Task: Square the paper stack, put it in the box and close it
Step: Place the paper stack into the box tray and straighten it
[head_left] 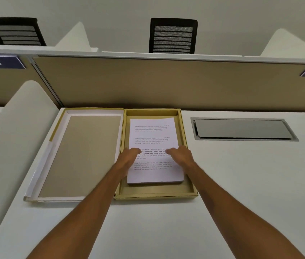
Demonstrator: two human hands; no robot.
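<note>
A white paper stack (152, 139) with printed text lies inside the shallow yellow box (156, 191) on the desk, its near edge slightly raised. My left hand (128, 156) holds the stack's left edge and my right hand (180, 153) holds its right edge, fingers on top of the sheets. The box lid (84, 152) lies open flat to the left of the box, its brown inside facing up, joined along the box's left wall.
A metal cable hatch (241, 128) is set into the white desk (241, 184) to the right of the box. A tan partition panel (166, 81) rises right behind the box. A white curved divider (13, 137) stands on the left. Two black chairs are beyond the partition.
</note>
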